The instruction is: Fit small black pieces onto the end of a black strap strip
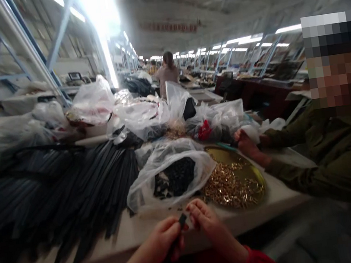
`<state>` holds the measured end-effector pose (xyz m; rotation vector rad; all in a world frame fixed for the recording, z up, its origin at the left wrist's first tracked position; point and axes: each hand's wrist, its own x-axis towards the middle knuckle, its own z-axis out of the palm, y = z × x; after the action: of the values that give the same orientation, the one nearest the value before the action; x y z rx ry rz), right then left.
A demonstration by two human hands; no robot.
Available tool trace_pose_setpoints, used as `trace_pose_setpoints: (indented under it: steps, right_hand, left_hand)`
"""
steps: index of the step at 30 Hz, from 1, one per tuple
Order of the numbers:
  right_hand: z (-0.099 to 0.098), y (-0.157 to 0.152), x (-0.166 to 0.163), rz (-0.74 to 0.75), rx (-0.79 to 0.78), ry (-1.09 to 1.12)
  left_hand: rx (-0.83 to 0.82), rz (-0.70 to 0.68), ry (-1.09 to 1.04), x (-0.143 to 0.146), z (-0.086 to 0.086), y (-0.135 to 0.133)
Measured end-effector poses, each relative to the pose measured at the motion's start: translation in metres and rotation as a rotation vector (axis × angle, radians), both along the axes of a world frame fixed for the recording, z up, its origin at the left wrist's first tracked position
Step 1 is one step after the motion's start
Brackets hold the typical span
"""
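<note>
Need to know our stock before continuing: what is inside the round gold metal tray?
The round gold metal tray holds a heap of small gold-coloured metal pieces. Its left edge is covered by a clear plastic bag of small black parts, so anything beneath there is hidden.

black strip mostly hidden by fingers, distant shelves blurred

no text can be read; the red banner under the ceiling is too blurred.

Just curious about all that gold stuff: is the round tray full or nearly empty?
Partly full. The tray holds a heap of small gold pieces on its near side; the far side shows bare metal.
</note>
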<state>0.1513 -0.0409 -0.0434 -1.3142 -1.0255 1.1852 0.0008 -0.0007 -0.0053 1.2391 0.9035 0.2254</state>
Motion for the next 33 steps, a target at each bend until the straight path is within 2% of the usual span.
trace_pose_setpoints:
  steps: [2,6,13,19,23,26,28,31,33]
  right_hand:
    - [-0.006,-0.004,-0.003,0.016,-0.049,0.023]
    - [-0.006,-0.01,-0.013,0.05,-0.113,-0.011]
    - [-0.022,-0.005,-0.017,0.003,-0.256,0.227]
    - [-0.024,-0.002,-0.015,-0.045,-0.236,0.193]
    - [-0.024,-0.005,-0.02,-0.049,-0.207,0.112]
    - [-0.028,-0.004,-0.015,0.028,-0.164,-0.035]
    - [-0.029,0.003,-0.002,0.021,-0.083,-0.216]
    - [-0.022,0.024,0.023,-0.104,0.04,-0.608]
    - [-0.014,0.043,0.038,-0.136,0.07,-0.919]
  left_hand:
    - [-0.11,0.032,-0.067,0.0,-0.007,-0.002]
    - [-0.192,0.001,-0.127,-0.007,-0.009,-0.007]
    - [-0.391,0.04,-0.209,-0.03,-0.028,-0.012]
    - [-0.406,0.053,-0.211,-0.034,-0.03,-0.012]
    - [-0.343,0.038,-0.197,-0.028,-0.033,-0.013]
    - [-0.266,0.042,-0.138,-0.025,-0.042,-0.011]
    - [-0.219,0.056,-0.099,-0.025,-0.048,-0.006]
    - [-0.184,0.096,-0.088,-0.029,-0.052,0.002]
    - [-0.18,0.121,-0.09,-0.031,-0.052,0.006]
